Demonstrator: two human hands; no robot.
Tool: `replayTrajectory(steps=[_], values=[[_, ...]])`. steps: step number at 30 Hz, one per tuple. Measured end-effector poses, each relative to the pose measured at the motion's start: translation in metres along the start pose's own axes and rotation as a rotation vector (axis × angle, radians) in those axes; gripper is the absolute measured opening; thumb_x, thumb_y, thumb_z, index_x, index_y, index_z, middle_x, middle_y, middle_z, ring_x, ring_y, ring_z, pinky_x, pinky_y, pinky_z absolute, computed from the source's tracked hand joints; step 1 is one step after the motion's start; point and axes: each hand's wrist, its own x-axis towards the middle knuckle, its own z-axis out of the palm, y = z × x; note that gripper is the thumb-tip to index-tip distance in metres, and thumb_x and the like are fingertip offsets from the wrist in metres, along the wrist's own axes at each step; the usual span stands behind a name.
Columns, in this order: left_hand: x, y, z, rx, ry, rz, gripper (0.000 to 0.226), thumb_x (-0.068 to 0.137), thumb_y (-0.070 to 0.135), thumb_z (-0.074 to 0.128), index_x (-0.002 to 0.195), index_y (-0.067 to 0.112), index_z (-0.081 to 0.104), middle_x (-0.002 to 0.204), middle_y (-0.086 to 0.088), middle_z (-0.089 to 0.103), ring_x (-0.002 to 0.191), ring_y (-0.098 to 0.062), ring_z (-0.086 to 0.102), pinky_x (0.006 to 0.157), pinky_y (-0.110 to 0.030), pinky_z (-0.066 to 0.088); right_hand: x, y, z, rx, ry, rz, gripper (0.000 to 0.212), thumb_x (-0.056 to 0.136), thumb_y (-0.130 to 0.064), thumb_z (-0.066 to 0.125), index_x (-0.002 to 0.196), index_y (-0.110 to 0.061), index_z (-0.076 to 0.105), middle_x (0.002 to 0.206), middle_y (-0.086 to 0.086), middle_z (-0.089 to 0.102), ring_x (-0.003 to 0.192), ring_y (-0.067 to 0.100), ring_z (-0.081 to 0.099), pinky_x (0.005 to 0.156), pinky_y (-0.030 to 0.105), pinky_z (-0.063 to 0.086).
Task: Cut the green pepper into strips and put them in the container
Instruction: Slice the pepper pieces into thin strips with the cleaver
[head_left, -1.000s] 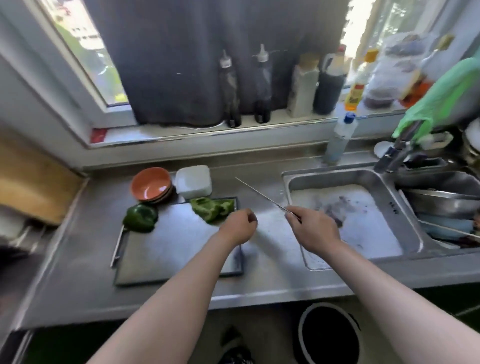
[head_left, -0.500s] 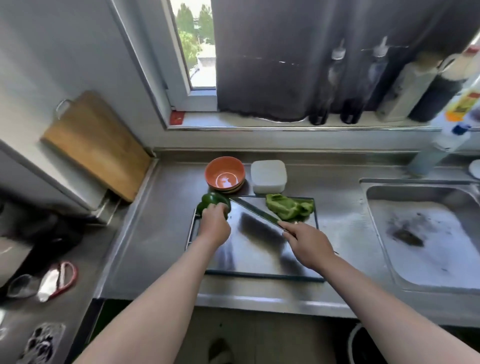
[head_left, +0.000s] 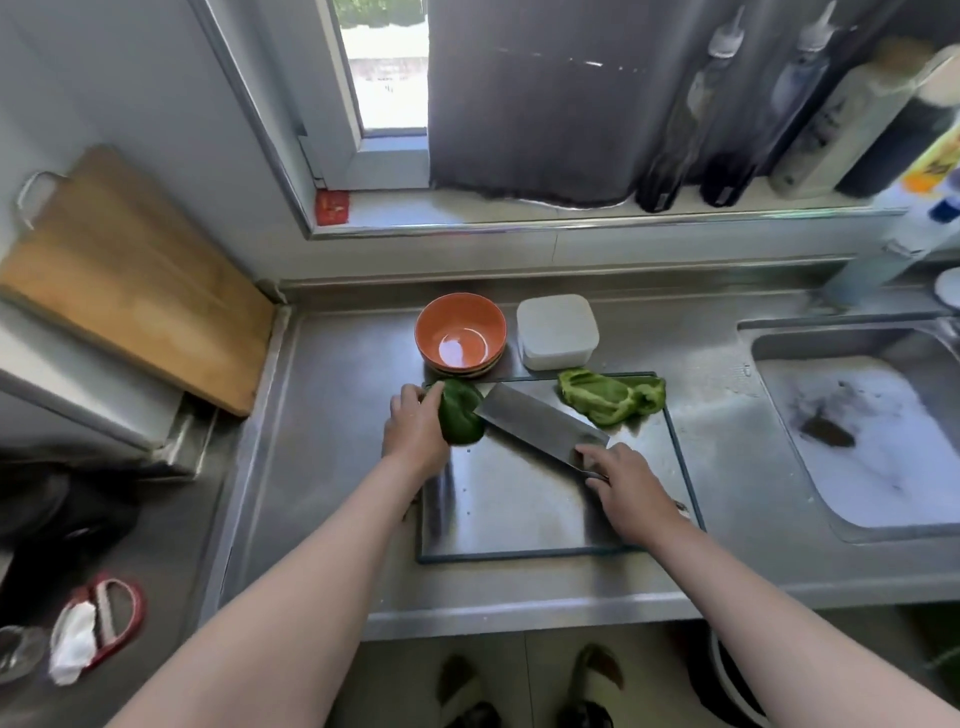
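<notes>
Your left hand (head_left: 415, 434) reaches forward to the far left corner of the steel cutting tray (head_left: 519, 519), forearm stretched long from the lower left of the view. The fingers are curled over the left side of a dark green pepper piece (head_left: 461, 413), thumb side up, gripping it where it rests at the tray's edge. Your right hand (head_left: 626, 486) comes in from the lower right and is closed around the handle of a cleaver (head_left: 540, 423), with the forefinger laid along the top of the blade near the handle. The wrist is angled so the broad blade points up and to the left, its flat face showing, and its far end meets the right side of the pepper piece you are holding. Whether the edge is touching the tray you cannot tell from this view.

A second, lighter green pepper piece (head_left: 613, 395), opened out and lying flat, sits at the far right corner of the tray, just beyond the blade and apart from your hands. The white square container (head_left: 557, 332) stands on the counter (head_left: 337, 415) just behind the tray, with its lid on, and an orange bowl (head_left: 460, 335) is beside it on the left
</notes>
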Motion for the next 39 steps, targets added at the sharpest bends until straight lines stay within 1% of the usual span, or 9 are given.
replayTrajectory(steps=[4,7,11,17,22,27,29,33,39], values=[[0.006,-0.003,0.003,-0.05,0.004,-0.035,0.079,0.073,0.009,0.076,0.14,0.027,0.037,0.151,-0.009,0.021,0.139,-0.036,0.025,0.108,-0.047,0.04,0.007,0.004,0.001,-0.02,0.0,-0.001,0.048,0.094,-0.013,0.064,0.139,-0.02,0.051,0.114,0.008,0.048,0.116,0.032,0.046,0.1,0.04,0.04],[0.009,0.006,0.0,-0.069,-0.014,-0.062,0.085,0.066,0.021,0.088,0.136,0.021,0.037,0.138,-0.008,0.043,0.123,-0.031,0.048,0.098,-0.043,0.047,0.01,0.005,-0.005,-0.054,-0.013,-0.026,0.05,0.099,-0.02,0.058,0.146,-0.019,0.041,0.121,0.011,0.049,0.118,0.032,0.047,0.098,0.04,0.042],[0.006,0.02,0.003,-0.046,0.007,-0.042,0.091,0.064,0.039,0.088,0.14,0.024,0.041,0.13,-0.006,0.039,0.121,-0.03,0.046,0.099,-0.04,0.046,0.011,-0.002,-0.02,-0.083,0.04,-0.025,0.048,0.105,-0.031,0.042,0.152,-0.023,0.036,0.131,0.009,0.049,0.12,0.032,0.051,0.093,0.042,0.045],[0.0,0.049,0.005,-0.243,0.039,-0.033,0.081,0.069,0.023,0.088,0.137,0.017,0.045,0.133,-0.004,0.036,0.115,-0.025,0.052,0.092,-0.026,0.038,0.014,-0.009,-0.049,-0.044,0.124,0.031,0.039,0.105,-0.031,0.037,0.142,-0.029,0.05,0.121,0.002,0.057,0.111,0.026,0.059,0.085,0.038,0.046],[-0.007,0.084,0.032,-0.359,-0.045,-0.01,0.078,0.069,0.025,0.089,0.134,0.015,0.048,0.126,-0.004,0.04,0.108,-0.019,0.05,0.095,-0.024,0.04,0.012,-0.01,-0.065,0.035,0.182,-0.006,0.026,0.106,-0.028,0.038,0.122,-0.026,0.059,0.104,-0.003,0.056,0.097,0.025,0.058,0.072,0.035,0.041],[-0.015,0.109,0.049,-0.196,-0.26,0.045,0.076,0.082,0.039,0.077,0.145,0.015,0.042,0.138,-0.009,0.041,0.13,-0.027,0.039,0.11,-0.039,0.037,0.009,-0.011,-0.073,0.078,0.209,-0.068,0.02,0.104,-0.028,0.04,0.105,-0.027,0.06,0.096,-0.004,0.062,0.085,0.021,0.056,0.069,0.04,0.049],[-0.017,0.099,0.044,-0.149,-0.233,0.027,0.069,0.093,0.031,0.066,0.152,0.017,0.033,0.148,-0.009,0.038,0.138,-0.029,0.032,0.115,-0.043,0.032,0.007,-0.013,-0.075,0.098,0.201,-0.077,0.018,0.104,-0.027,0.041,0.102,-0.027,0.059,0.092,-0.005,0.062,0.084,0.021,0.057,0.067,0.038,0.046],[-0.021,0.056,0.025,-0.111,-0.053,-0.049,0.051,0.099,0.011,0.049,0.149,0.014,0.041,0.153,-0.009,0.04,0.14,-0.027,0.038,0.116,-0.036,0.031,-0.003,-0.032,-0.069,0.134,0.155,-0.074,0.017,0.104,-0.027,0.042,0.099,-0.026,0.058,0.087,-0.004,0.063,0.08,0.022,0.058,0.067,0.037,0.045],[-0.022,0.033,0.016,0.081,-0.234,0.176,0.055,0.099,0.003,0.037,0.153,0.004,0.029,0.163,-0.011,0.02,0.15,-0.028,0.018,0.12,-0.033,0.015,-0.017,-0.067,-0.034,0.135,0.096,0.076,0.021,0.104,-0.028,0.039,0.088,-0.022,0.05,0.088,0.0,0.06,0.088,0.031,0.055,0.071,0.038,0.042]])
